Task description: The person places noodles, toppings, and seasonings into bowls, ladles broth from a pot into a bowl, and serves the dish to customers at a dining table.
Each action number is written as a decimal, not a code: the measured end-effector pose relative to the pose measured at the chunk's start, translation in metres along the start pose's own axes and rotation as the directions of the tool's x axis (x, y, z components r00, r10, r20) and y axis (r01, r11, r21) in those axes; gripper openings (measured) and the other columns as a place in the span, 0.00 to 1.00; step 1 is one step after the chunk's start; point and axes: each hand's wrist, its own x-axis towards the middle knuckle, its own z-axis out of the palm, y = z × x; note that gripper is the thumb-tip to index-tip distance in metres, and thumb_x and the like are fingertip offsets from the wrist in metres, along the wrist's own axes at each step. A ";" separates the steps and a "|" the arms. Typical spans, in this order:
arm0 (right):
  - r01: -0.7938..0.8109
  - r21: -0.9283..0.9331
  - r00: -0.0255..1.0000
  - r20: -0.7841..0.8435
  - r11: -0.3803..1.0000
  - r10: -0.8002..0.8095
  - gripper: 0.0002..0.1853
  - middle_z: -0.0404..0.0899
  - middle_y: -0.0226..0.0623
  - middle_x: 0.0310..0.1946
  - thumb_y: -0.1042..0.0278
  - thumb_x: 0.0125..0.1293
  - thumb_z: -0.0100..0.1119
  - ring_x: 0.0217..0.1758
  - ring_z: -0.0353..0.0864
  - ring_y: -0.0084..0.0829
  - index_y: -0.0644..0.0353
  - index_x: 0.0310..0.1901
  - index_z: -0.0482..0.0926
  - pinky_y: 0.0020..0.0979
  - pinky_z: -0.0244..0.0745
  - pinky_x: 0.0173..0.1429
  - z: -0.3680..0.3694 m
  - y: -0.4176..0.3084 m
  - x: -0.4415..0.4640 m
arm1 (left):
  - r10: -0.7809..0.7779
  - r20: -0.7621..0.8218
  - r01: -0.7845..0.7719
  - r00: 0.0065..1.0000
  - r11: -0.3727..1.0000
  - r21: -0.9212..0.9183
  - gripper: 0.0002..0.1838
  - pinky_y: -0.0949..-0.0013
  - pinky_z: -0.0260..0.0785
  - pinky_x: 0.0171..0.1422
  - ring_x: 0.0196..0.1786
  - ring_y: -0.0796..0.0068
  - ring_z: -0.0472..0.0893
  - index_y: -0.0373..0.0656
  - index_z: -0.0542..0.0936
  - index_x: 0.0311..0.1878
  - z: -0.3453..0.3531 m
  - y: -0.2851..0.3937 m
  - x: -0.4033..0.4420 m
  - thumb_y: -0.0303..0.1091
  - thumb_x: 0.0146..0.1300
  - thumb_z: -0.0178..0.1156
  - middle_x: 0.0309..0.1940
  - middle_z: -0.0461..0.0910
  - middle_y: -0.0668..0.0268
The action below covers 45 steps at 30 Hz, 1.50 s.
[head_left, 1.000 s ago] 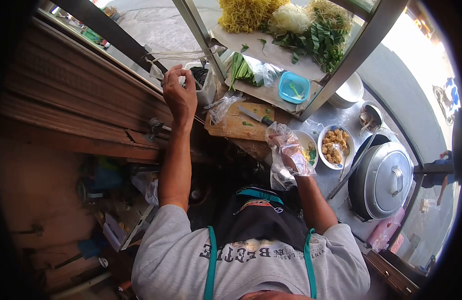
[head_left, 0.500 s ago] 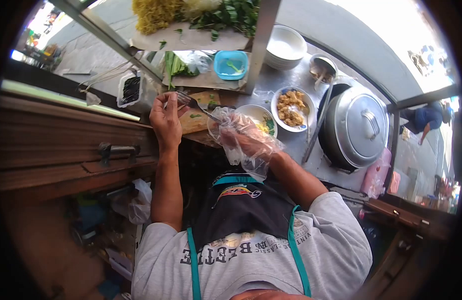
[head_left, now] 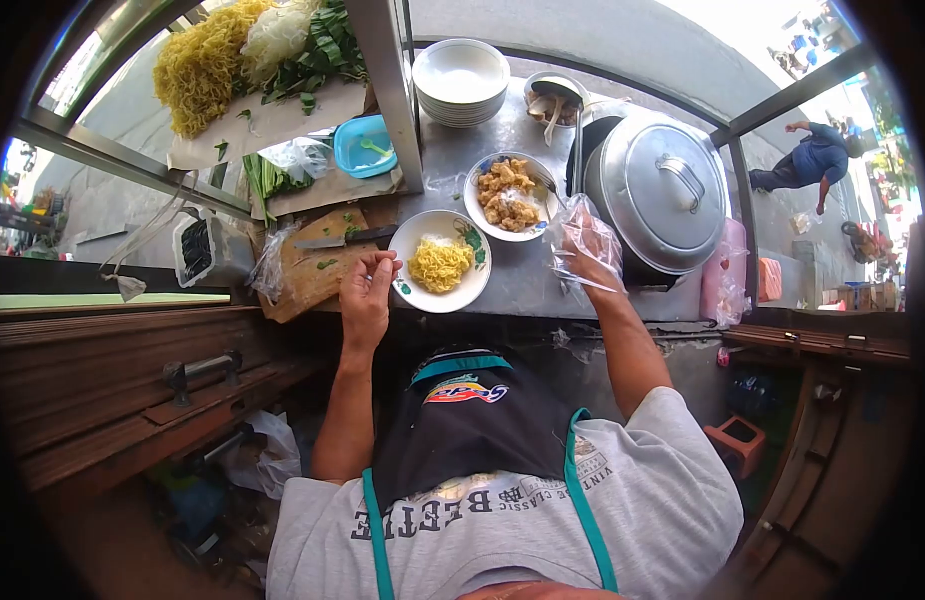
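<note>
A white bowl point(head_left: 410, 289) with a green pattern holds yellow noodles point(head_left: 441, 264). At its left rim is my left hand point(head_left: 363, 300), thumb and fingertips pinched together; whether they grip the rim or something small is unclear. A knife point(head_left: 327, 242) with a black handle lies on the wooden cutting board point(head_left: 294, 275) just beyond that hand. My right hand point(head_left: 589, 250), inside a clear plastic bag point(head_left: 604, 238), is at the near right rim of a blue-edged bowl point(head_left: 479, 216) of browned food pieces point(head_left: 510, 205). A spoon point(head_left: 552, 187) leans there toward it; glare on the plastic hides the fingers.
A large lidded pot point(head_left: 647, 185) stands right of my right hand. Stacked white bowls point(head_left: 462, 75) and a metal pot with ladle point(head_left: 554, 105) are farther back. On the left, shelves hold noodles point(head_left: 204, 75), greens point(head_left: 322, 60) and a blue tub point(head_left: 364, 148). A person point(head_left: 812, 165) is outside.
My bagged right hand has moved right, from near the left hand to the food bowl. The long utensil between my hands is gone from there; the knife lies on the board. My view has shifted right.
</note>
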 end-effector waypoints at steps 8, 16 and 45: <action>0.037 -0.364 0.999 0.002 0.931 -0.039 0.17 0.81 0.48 0.40 0.57 0.67 0.48 0.46 0.81 0.47 0.58 0.49 0.78 0.45 0.75 0.51 0.017 0.011 0.023 | -0.014 0.026 0.012 1.000 0.998 0.064 0.08 0.77 0.69 0.51 0.42 0.81 0.79 0.35 0.77 0.45 -0.026 -0.001 -0.009 0.29 0.70 0.54 0.38 0.79 0.66; 0.308 -0.259 0.759 -0.514 0.915 -0.401 0.12 0.79 0.56 0.36 0.65 0.69 0.45 0.42 0.80 0.54 0.63 0.42 0.77 0.47 0.75 0.43 -0.096 -0.142 0.043 | 0.007 0.022 -0.008 1.000 1.000 0.003 0.07 0.78 0.68 0.49 0.41 0.83 0.76 0.39 0.78 0.45 -0.079 -0.005 -0.002 0.31 0.71 0.54 0.37 0.79 0.69; 0.372 -0.586 0.701 -0.332 0.720 -0.631 0.18 0.85 0.41 0.42 0.51 0.60 0.55 0.48 0.84 0.37 0.52 0.42 0.86 0.37 0.78 0.53 -0.199 -0.628 0.097 | 0.023 0.117 -0.008 0.993 0.992 -0.125 0.07 0.78 0.68 0.51 0.42 0.83 0.76 0.37 0.78 0.44 -0.150 0.008 -0.028 0.30 0.70 0.55 0.36 0.78 0.70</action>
